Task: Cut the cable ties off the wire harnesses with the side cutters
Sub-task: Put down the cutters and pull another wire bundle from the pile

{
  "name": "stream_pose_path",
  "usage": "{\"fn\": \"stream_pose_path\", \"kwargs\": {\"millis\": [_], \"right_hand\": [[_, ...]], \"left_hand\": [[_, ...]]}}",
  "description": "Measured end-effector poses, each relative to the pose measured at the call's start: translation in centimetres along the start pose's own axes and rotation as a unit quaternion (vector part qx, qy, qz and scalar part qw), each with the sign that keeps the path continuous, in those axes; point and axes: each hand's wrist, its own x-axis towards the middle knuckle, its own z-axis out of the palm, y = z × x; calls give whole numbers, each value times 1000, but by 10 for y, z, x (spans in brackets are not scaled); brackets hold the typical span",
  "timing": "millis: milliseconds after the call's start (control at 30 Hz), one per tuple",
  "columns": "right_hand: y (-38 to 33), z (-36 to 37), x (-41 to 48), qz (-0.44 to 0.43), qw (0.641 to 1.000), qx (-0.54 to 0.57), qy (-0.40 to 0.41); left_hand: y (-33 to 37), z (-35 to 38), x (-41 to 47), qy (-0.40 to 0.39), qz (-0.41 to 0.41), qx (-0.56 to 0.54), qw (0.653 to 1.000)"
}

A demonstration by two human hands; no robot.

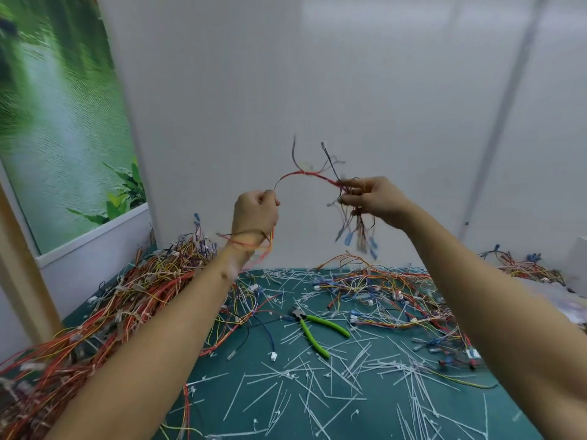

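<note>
Both my hands are raised above the table and hold one wire harness [305, 175] between them, its red strand arching from hand to hand. My left hand [255, 215] grips one end in a fist, and loose wires drape over my left wrist. My right hand [370, 198] pinches the other end, where blue connectors [365, 241] dangle blurred below it. The side cutters [313, 328], with lime-green handles, lie on the green mat between my forearms, untouched by either hand.
A big tangle of red, orange and yellow harnesses [104, 312] is heaped at the left. More harnesses [390, 290] spread across the back right. Several cut white cable ties [333, 385] litter the green mat [222, 389]. A white wall stands close behind.
</note>
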Motion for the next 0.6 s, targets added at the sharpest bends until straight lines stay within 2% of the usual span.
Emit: {"fn": "stream_pose_path", "kwargs": {"millis": [67,167,300,400,433,467,533,567,600], "right_hand": [[-2,-4,5,-68,980,-163,95],[-7,-14,18,-74,919,-333,199],[-6,-16,31,-154,795,-554,193],[4,-5,33,-169,729,-652,121],[11,0,31,-154,712,-679,87],[22,5,28,-138,702,-696,59],[48,10,16,-103,695,-712,22],[62,12,9,-83,690,-719,9],[80,15,1,-57,689,-723,-2]], "left_hand": [[-7,6,-19,-17,86,44,995],[-16,30,-58,-92,147,64,983],[-18,89,-117,-175,156,65,970],[-10,139,-157,-255,156,112,948],[-9,154,-169,-294,192,168,921],[-11,167,-181,-324,255,248,877],[-16,176,-201,-369,387,396,746],[-20,178,-208,-397,432,433,685],[-25,177,-214,-423,453,440,651]]}}
